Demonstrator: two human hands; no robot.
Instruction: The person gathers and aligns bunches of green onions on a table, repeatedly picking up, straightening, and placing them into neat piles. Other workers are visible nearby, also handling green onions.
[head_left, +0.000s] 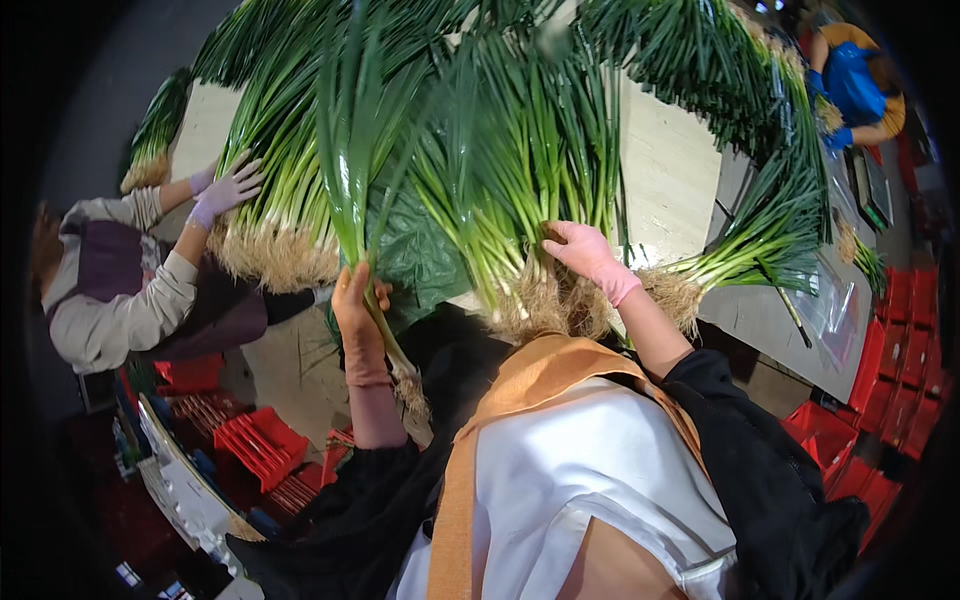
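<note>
My left hand (361, 319), in a thin orange-pink glove, is closed around the stalks of a few leafy green stalks with roots (352, 187), like green garlic or leeks. Their pale ends and roots point down towards me. My right hand (585, 251), gloved in pink, rests at the lower stalks of a large bunch (517, 165) on the table; its fingertips are partly hidden among the stalks, so whether they grip any cannot be told. Brown roots (536, 304) of that bunch lie at the near edge, by my orange apron. Another rooted bunch (742, 240) lies to the right.
A co-worker's purple-gloved hands (232, 187) touch a wide bunch on the left. Another person in blue gloves stands at the far right. Clear plastic bags (829, 322) lie on the right table. Red crates (262, 450) stand low on both sides. Green sheeting (420, 247) hangs at the near edge.
</note>
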